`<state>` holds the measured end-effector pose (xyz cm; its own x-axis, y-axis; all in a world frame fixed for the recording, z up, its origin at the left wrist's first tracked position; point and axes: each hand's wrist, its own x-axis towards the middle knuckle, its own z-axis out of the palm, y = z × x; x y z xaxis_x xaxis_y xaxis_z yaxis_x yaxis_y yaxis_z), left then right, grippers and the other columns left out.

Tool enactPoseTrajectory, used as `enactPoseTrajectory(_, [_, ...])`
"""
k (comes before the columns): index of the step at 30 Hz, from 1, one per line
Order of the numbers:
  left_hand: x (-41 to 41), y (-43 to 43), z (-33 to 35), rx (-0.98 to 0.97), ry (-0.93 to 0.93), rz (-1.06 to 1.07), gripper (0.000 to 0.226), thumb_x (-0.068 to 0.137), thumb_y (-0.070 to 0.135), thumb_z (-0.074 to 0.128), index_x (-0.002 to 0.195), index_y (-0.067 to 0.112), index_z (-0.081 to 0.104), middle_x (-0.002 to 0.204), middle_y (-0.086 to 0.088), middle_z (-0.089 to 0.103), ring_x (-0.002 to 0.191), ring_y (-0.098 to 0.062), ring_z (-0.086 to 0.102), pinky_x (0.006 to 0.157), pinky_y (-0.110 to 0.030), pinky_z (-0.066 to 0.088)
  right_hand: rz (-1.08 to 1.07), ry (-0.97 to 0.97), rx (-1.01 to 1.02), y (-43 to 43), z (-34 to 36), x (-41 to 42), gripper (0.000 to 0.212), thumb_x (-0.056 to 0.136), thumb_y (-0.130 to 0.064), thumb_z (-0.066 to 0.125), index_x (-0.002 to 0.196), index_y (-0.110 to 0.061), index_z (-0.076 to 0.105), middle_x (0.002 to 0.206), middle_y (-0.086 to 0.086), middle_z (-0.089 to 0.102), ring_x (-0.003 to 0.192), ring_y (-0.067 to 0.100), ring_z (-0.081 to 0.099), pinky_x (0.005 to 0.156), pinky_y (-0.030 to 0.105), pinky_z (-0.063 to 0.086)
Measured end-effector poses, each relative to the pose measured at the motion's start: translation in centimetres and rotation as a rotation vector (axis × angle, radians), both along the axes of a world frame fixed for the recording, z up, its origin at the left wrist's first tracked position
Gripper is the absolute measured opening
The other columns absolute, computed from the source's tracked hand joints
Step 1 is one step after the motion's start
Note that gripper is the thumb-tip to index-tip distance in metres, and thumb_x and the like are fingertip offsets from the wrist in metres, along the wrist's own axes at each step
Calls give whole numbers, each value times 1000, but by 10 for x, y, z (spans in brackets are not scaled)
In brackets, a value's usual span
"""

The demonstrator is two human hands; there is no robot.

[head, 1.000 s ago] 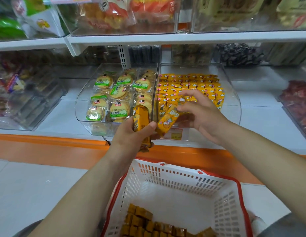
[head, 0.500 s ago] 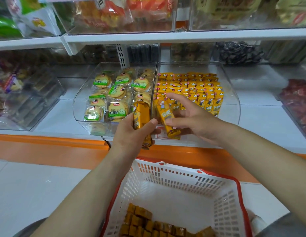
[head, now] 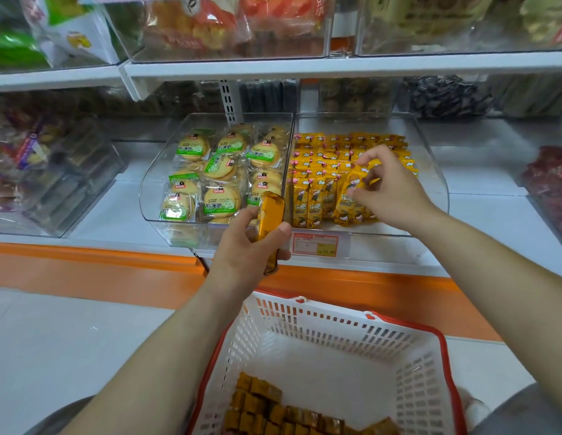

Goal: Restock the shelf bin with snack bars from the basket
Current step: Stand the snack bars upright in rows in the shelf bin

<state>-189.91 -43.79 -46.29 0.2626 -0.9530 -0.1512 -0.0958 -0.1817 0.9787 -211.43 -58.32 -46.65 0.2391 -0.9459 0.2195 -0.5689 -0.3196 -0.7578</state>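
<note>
Head view, far left: clear side bins (head: 53, 189) with mixed wrapped sweets, too blurred to identify
Biscuit bin (head: 157, 196): clear, on the lower shelf; filled with round biscuit packs (head: 221, 166) bearing green labels; its right wall meets the shelf bin
Left hand (head: 248, 249): clenched round the held stack, thumb on the right side, fingers curled behind; positioned in front of the seam between the two bins
Held stack (head: 270, 215): orange-wrapped snack bars, upright and slightly tilted, above the basket's far rim; possibly two or three, the count cannot be read
Basket (head: 336, 324): white mesh with red rim, below both forearms; loose bars (head: 273, 409) lie along its near side
Price label (head: 315, 244): red and white, on the shelf edge under the shelf bin's front
Shelf bin (head: 430, 171): clear, just right of the biscuit bin; stocked bars (head: 317, 199) in rows, front row upright
Right hand (head: 395, 193): inside the shelf bin; thumb and fingertips pinch one bar
Pinched bar (head: 351, 189): upright, slightly tilted, in the front row, touching its neighbours
Far right: bin of dark red packets (head: 549, 183), partly cut off
</note>
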Motion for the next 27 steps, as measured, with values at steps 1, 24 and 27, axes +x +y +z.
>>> enactPoseTrajectory(1, [0,0,-1,-3,-2,7,35,98,33,66,131,26,56,106,-6,75,80,-15,77,62,-26,58,-10,36,-29,-2,-5,1,42,82,-22,80,106,-33,47,87,-8,57,63,5,55,53,17,38])
enactPoseTrajectory(24, [-3,-2,-8,22,261,-143,28,95,5,67,120,15,72,99,-8,76,98,-27,74,83,-37,62,134,-110,68,33,12,31,18,94,-30,65,111,-30,70,91,-14,62,84,7,63,77,35,52])
enactPoseTrajectory(27, [-7,0,-8,27,235,-197,26,94,8,69,119,13,72,97,-10,74,94,-29,73,87,-44,62,361,-168,295,58,13,33,32,98,-34,60,129,-37,61,111,-18,59,103,11,65,83,32,56])
